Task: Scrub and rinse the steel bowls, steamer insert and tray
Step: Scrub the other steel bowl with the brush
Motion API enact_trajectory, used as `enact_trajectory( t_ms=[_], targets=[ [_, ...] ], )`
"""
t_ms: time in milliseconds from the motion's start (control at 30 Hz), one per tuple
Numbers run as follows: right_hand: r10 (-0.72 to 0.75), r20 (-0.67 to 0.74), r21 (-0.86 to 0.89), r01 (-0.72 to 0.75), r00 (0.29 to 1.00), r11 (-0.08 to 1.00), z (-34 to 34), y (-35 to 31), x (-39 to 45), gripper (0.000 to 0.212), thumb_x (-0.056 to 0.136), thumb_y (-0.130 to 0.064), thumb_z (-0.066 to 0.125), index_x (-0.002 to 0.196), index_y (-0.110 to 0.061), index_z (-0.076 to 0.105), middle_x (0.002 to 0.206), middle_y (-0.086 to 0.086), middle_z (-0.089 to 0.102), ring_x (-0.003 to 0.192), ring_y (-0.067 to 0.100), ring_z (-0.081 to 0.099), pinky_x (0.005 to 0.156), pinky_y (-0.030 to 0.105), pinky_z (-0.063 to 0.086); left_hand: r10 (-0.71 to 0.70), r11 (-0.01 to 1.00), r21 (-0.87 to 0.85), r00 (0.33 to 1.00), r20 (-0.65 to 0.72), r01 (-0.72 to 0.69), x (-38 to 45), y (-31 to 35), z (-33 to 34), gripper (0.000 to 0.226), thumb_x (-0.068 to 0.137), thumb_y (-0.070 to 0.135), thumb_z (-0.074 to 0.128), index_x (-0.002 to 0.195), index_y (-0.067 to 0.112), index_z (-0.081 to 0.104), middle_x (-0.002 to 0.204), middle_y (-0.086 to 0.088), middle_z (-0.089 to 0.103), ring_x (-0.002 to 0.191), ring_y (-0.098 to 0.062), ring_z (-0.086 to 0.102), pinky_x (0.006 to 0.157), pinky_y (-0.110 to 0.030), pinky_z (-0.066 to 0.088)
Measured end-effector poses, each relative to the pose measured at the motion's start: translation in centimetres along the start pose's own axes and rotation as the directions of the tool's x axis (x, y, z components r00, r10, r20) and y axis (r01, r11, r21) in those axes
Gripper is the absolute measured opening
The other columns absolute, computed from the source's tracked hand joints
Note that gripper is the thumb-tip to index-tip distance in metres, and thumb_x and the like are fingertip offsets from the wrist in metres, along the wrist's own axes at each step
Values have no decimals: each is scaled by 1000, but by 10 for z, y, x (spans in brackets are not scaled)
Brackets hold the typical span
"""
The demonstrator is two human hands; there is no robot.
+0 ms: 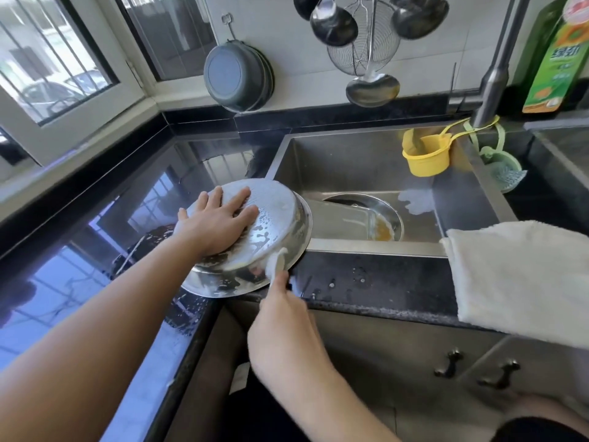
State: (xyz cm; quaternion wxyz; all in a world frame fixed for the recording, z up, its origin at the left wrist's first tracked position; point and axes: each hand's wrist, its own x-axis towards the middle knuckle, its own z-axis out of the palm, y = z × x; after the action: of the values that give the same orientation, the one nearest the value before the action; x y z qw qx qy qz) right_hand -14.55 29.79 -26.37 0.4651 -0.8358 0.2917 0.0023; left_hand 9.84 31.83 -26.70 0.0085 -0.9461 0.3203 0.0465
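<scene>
— Start nearest you. What are the hands doing?

— The right hand [280,317], at about 6 o'clock, pinches a pale scrubbing cloth [276,260] and holds it against the near side wall of a steel bowl [280,224]. The left hand [216,221], at about 9 o'clock, lies spread and flat on the bowl's upturned base, fingers straight, pressing it down.

— Where exactly is that bowl?

— It sits upside down and tilted on the black worktop [366,282], at the front left corner of the sink [350,161], its rim hanging over the sink edge. Suds and water drops cover its outside.

— And further off?

— At 3 o'clock a cream towel [522,275] drapes over the worktop's front edge. Inside the sink, past the bowl, lie a rectangular steel tray [338,218] and a round steel vessel [389,212] with orange residue; I cannot tell what kind it is. A patch of foam clings to the sink wall beside them.

— Beyond the sink?

— At 1 o'clock a yellow cup-shaped holder [425,157] hangs from the tap [494,74], a green one [503,170] beside it. At 2 o'clock stands a green bottle [551,65]. At 12 o'clock ladles [333,23] and a wire skimmer [363,43] hang on the wall, with grey basins [237,78] at 11 o'clock.
</scene>
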Motion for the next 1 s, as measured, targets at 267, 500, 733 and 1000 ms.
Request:
enact_trajectory(
  t_ms=[267,500,733,1000],
  targets=[
    [-52,46,-98,57,998,994,19,-11,-4,73,101,-6,35,159,-5,-9,145,14,42,129,40,47,104,47,40,-149,987,-53,989,25,150,-2,22,-4,71,91,82,10,158,57,7,174,-4,-2,160,-32,-6,119,-74,-1],
    [-115,11,-168,115,993,979,-1,4,1,77,97,-9,41,161,-16,0,137,12,50,125,40,48,95,44,42,-249,956,-119,955,158,269,6,30,-13,76,87,87,15,157,60,0,174,-2,-10,158,-37,-15,116,-78,-3],
    [-206,-182,-480,96,961,872,-64,34,28,15,97,-30,53,103,-27,67,97,5,67,95,35,63,67,37,41,-209,962,-129,954,213,239,4,22,-18,85,82,94,18,157,60,-2,174,-4,-10,158,-39,-14,121,-71,1],
    [-443,-26,-656,319,896,684,-58,14,49,20,94,-33,57,103,-24,73,98,8,67,95,35,64,69,34,37,-182,977,-61,944,275,206,3,19,-33,90,79,98,25,157,62,-3,173,-4,-6,156,-44,-11,121,-72,7]
  ],
)
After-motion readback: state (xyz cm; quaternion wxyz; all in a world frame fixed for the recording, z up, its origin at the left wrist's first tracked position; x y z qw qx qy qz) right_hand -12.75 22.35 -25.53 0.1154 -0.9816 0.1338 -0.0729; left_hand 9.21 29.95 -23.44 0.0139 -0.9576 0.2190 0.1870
